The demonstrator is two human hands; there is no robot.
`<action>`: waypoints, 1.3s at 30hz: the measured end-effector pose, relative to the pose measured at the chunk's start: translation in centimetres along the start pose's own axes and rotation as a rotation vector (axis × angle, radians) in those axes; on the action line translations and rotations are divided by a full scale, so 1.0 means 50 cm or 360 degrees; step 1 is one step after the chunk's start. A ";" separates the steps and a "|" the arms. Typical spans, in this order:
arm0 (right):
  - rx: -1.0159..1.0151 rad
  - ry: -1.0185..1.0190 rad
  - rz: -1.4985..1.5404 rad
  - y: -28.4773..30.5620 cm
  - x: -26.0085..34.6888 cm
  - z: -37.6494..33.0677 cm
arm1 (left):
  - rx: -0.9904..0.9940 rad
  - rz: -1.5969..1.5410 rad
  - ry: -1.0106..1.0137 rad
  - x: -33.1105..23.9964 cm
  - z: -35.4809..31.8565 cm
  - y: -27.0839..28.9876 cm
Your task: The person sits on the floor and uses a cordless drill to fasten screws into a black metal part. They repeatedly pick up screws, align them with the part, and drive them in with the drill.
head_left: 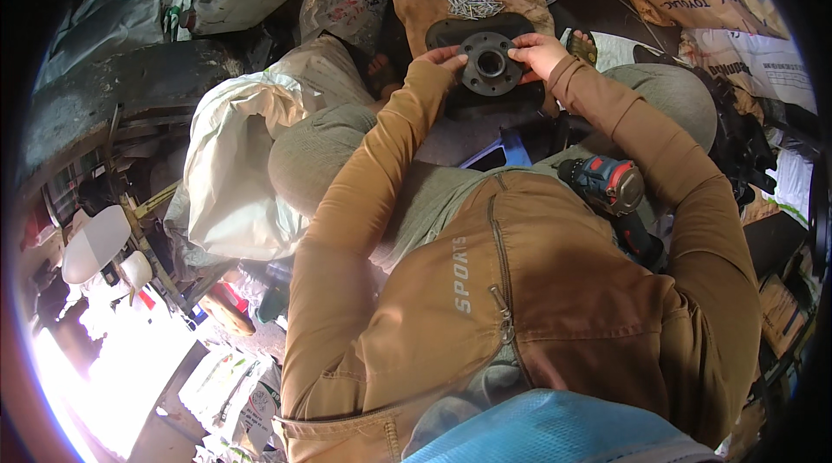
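Dark cast metal, a round flanged hub [490, 64] with a ring of bolt holes and an open centre bore, sits on a flat black plate [485, 30] that rests over the seated person's knees, just in front of a brown cloth [425, 0] carrying a loose heap of bright nails or screws [471, 0]. Both hands work at the hub's rim: the left hand [442, 56] lays its fingertips, curled and pressed, on the left edge of the flange, while the right hand [539, 51] pinches the upper right edge between thumb and fingers. Neither hand lifts the part; it appears seated on the plate, so the step in hand looks like turning or nudging the hub to align its holes with the plate beneath. A cordless drill [611, 190] with a red and blue body lies untouched on the person's right thigh, near the right elbow. Judging from this layout, the next move calls for holding the hub steady with one hand and freeing the other to fetch a fastener or the drill.
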State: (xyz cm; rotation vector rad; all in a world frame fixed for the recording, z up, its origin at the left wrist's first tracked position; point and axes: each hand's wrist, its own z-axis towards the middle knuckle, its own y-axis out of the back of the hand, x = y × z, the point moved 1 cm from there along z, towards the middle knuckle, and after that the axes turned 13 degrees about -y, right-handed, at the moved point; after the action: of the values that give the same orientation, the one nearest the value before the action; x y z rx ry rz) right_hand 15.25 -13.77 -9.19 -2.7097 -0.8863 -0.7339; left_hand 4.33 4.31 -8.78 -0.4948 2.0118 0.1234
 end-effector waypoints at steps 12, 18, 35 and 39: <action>0.0002 -0.0013 -0.0041 0.005 -0.001 0.013 | 0.0016 -0.0011 0.0012 -0.005 -0.005 -0.004; 0.0019 -0.0007 -0.0033 0.005 -0.002 0.014 | 0.0021 0.0062 0.0016 0.001 0.002 -0.001; -0.0176 0.0154 -0.0847 0.245 -0.175 -0.533 | -0.0224 0.1676 -0.0910 -0.008 0.204 0.014; -0.0645 0.0536 -0.1239 0.153 -0.278 -0.571 | -0.0348 0.1503 -0.0730 -0.035 0.214 0.007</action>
State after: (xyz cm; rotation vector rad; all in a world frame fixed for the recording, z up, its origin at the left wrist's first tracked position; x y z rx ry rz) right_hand -1.17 -36.24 7.93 -2.3534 -1.8817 -1.6031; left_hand 13.74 8.26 -12.40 0.3689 1.6251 0.9475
